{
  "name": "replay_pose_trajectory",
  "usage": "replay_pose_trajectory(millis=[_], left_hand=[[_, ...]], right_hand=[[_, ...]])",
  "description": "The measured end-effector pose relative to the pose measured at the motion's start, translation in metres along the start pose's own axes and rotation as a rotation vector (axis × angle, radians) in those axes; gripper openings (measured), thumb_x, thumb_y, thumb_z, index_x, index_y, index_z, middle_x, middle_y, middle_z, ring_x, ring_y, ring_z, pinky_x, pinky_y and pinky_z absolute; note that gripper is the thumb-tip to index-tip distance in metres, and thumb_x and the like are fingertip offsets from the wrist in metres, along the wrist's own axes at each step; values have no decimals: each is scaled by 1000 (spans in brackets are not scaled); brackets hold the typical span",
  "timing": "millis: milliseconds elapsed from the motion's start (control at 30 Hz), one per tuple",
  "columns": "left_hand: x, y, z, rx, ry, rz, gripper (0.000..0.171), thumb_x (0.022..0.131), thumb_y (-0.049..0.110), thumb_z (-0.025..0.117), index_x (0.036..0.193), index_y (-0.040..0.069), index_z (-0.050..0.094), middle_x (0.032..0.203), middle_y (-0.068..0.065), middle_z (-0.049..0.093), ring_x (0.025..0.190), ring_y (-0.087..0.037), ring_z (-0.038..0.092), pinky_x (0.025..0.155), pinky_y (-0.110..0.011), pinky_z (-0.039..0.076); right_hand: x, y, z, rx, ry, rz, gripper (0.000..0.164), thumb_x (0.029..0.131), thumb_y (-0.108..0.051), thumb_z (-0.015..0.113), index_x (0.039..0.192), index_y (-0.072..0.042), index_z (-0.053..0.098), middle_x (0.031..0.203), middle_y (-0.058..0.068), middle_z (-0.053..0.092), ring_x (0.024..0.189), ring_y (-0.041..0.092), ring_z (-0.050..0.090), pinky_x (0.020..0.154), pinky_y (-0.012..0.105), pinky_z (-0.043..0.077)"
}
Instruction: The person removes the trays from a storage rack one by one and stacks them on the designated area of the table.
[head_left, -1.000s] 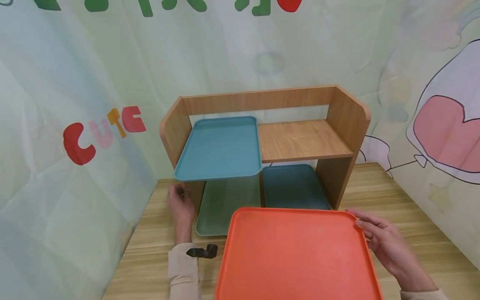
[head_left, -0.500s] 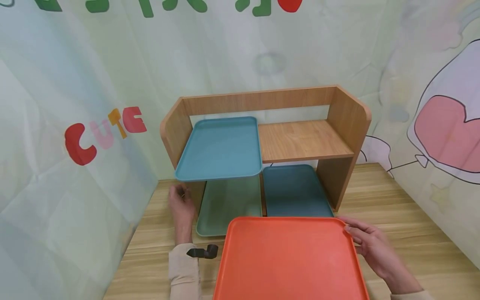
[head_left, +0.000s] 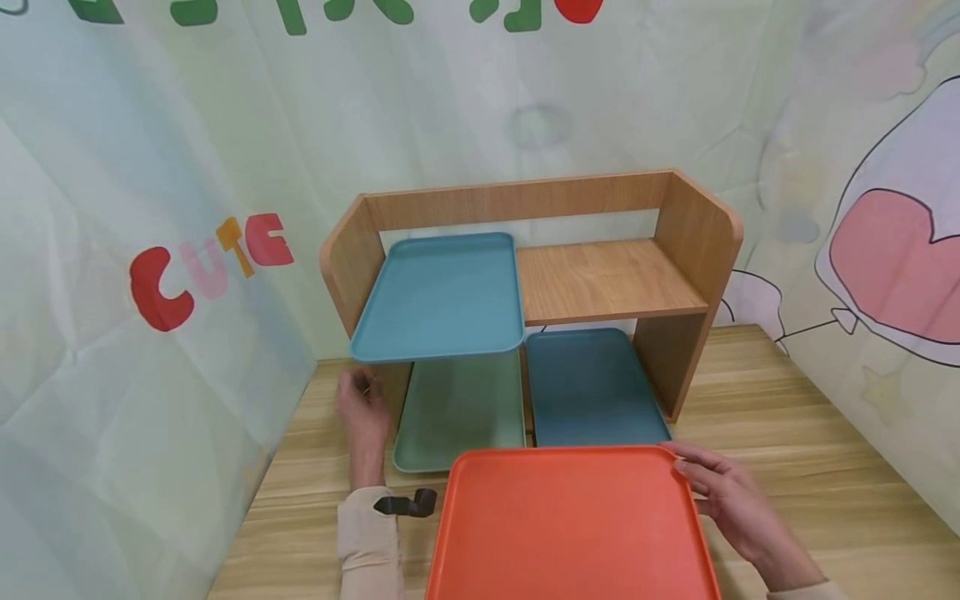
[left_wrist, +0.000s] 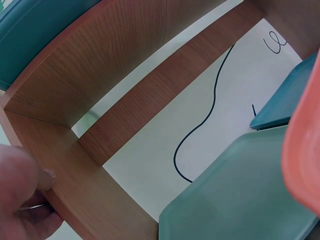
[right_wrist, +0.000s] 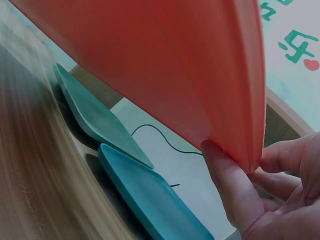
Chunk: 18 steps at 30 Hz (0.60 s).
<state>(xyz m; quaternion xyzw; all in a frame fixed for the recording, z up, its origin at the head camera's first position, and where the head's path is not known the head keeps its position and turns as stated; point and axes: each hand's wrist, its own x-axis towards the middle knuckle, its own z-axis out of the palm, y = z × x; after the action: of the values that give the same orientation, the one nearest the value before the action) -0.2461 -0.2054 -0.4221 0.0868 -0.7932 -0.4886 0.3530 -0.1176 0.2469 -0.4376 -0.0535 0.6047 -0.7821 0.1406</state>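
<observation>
In the head view an orange tray (head_left: 573, 525) fills the front middle, its near end out of frame. My right hand (head_left: 742, 512) pinches the tray's far right corner; the right wrist view shows thumb and fingers (right_wrist: 232, 185) on either side of the rim. My left hand (head_left: 364, 425) is at the left side panel of a two-level wooden shelf (head_left: 615, 279). Its fingers hold the panel's front edge in the left wrist view, where the hand (left_wrist: 22, 195) is partly cut off. The orange tray overlaps the front of two lower trays in the head view.
A light blue tray (head_left: 442, 296) lies on the upper left shelf, sticking out in front. Below are a green tray (head_left: 461, 412) on the left and a dark blue tray (head_left: 592, 383) on the right, split by a divider. Printed cloth walls (head_left: 187, 375) border the wooden table (head_left: 817, 433).
The orange tray and my right hand have moved back toward me and a little left, uncovering more of the dark blue tray. My left hand stays at the shelf's side panel.
</observation>
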Motion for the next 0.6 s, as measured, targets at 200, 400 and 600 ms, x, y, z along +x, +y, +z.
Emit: replay_pose_trajectory(millis=[200,400,600], left_hand=[[1,-1,0,21,2,-1,9,94,-1,51,101,-7,51,100,-23,55,100,-37,57,89,-48,48],[2,-1,1,22,13,10,8,94,-3,52,101,-7,51,99,-24,55,99,-37,58,88,-48,48],[2,-2,1,16,20,38,8,92,-4,54,100,-7,51,97,-25,56,97,-38,59,86,-47,49]], right_hand=[[3,5,1,-12,-8,8,30,100,-12,47,122,-23,65,112,-10,68,98,8,66,79,32,57],[7,10,3,6,-40,36,30,100,-14,48,123,-24,63,113,-9,68,99,9,66,80,32,57],[10,17,5,-4,-36,45,30,99,-13,48,121,-26,64,111,-10,68,97,8,66,78,31,57]])
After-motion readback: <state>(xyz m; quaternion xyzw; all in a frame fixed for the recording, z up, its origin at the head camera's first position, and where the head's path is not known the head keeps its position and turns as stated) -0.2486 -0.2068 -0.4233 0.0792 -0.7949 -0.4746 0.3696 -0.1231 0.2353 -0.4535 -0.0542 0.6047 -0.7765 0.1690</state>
